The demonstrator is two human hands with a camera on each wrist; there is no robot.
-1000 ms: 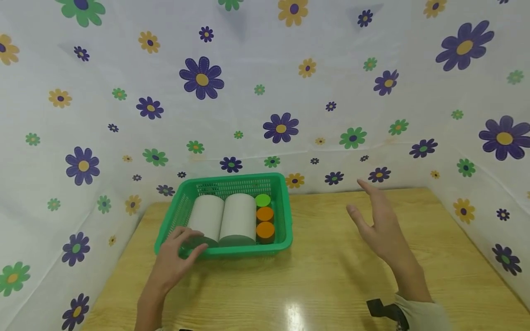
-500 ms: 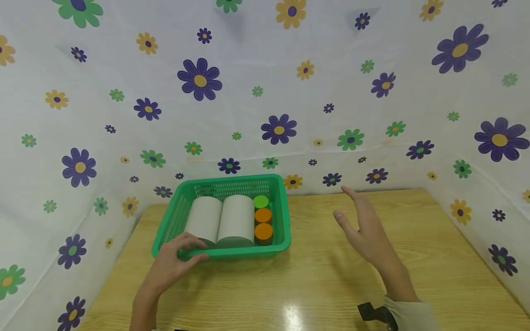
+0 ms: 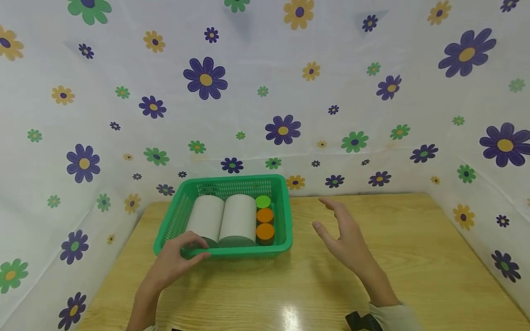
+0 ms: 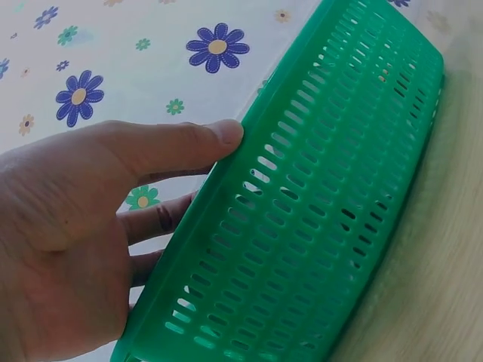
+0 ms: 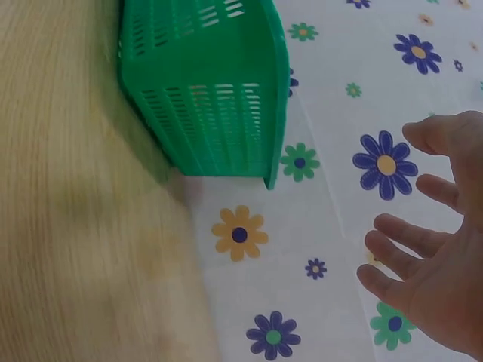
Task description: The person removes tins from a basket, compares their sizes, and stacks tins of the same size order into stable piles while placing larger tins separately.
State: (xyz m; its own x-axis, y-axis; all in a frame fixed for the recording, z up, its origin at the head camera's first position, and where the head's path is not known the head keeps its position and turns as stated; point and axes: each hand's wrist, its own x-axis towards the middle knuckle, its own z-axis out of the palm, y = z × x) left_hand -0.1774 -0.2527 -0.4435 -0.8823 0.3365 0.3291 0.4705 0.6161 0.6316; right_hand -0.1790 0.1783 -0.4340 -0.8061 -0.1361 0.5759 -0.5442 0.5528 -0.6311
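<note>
A green plastic basket [image 3: 249,251] with slotted walls stands at the left of the table. My left hand [image 3: 170,261] grips its front rim near the left corner. In the left wrist view the thumb [image 4: 192,147] lies outside the rim, while the fingers pass behind it. Two white cylinders [image 3: 239,219] lie side by side in the basket. Along their right stand two orange-topped round pieces [image 3: 265,232] and a bright green-topped one [image 3: 263,202]. To the right of the basket my right hand [image 3: 345,243] hovers above the table, fingers spread, touching nothing.
A light wood table [image 3: 397,257] carries the basket. White cloth [image 3: 339,82] printed with flowers hangs behind and at both sides, close behind the basket's back rim.
My right hand has moved left, closer to the basket. The left hand keeps its hold on the rim, and the basket stays in place on the table.
</note>
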